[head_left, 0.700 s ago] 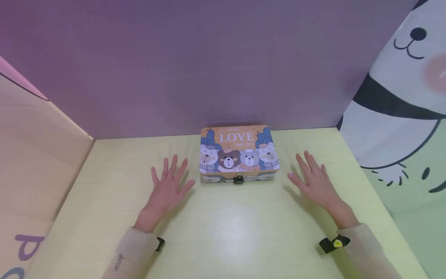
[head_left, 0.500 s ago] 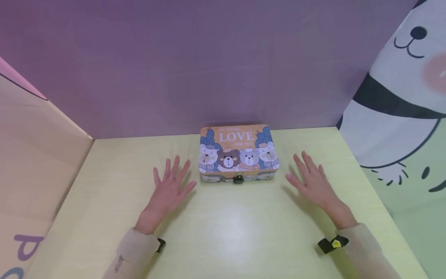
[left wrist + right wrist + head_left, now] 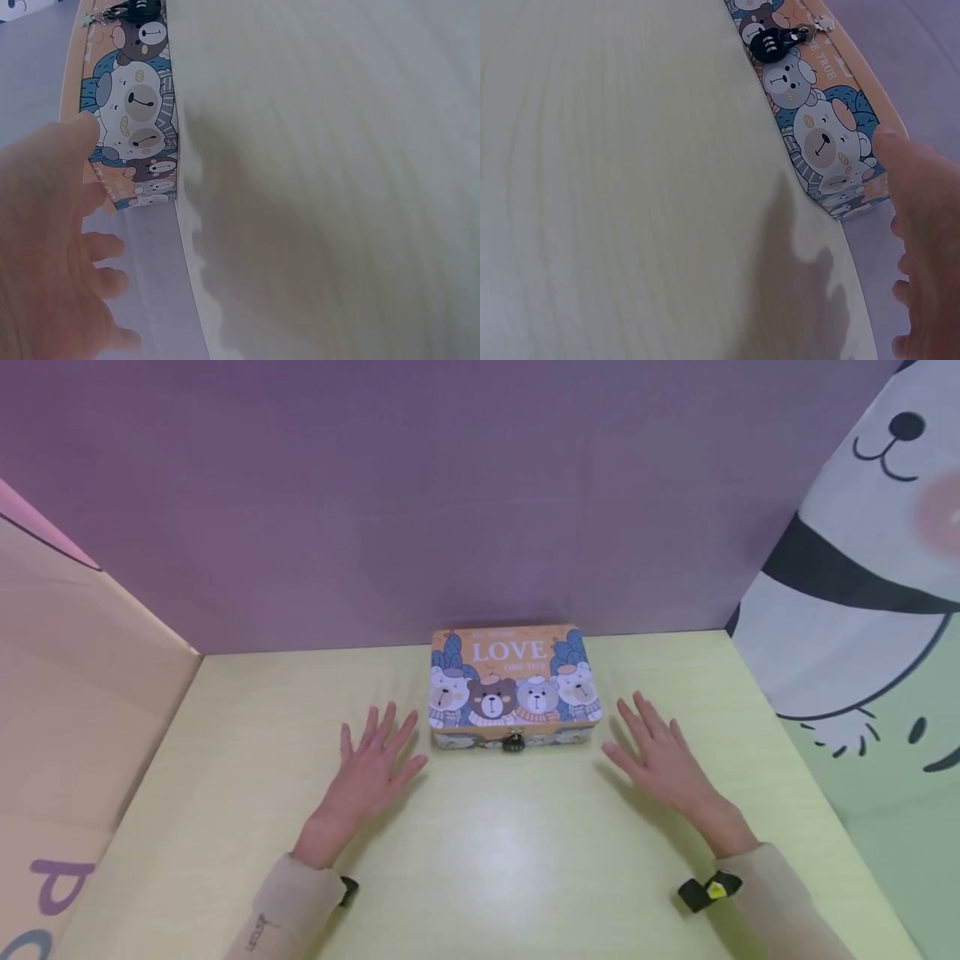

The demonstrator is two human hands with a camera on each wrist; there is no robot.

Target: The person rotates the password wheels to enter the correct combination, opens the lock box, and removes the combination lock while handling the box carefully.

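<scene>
A closed rectangular box (image 3: 514,681) printed with bears and the word LOVE lies near the table's back edge. From its front hangs a small black combination lock (image 3: 513,742), also seen in the right wrist view as a dark lock (image 3: 771,45). The left hand (image 3: 362,783) hovers with spread fingers to the left and in front of the box. To the box's right, the right hand (image 3: 667,770) is likewise spread above the table. Neither hand holds anything, and in the head view both stand apart from the box. Shadows fall below them.
The pale table (image 3: 480,860) meets a purple backdrop (image 3: 480,502) just behind the box. A cream panel (image 3: 82,693) borders the left side, and a panel with a cartoon animal (image 3: 847,635) borders the right.
Both hands have moved a little inward and slightly toward the front of the table, with their fingers still spread. The box has stayed in place.
</scene>
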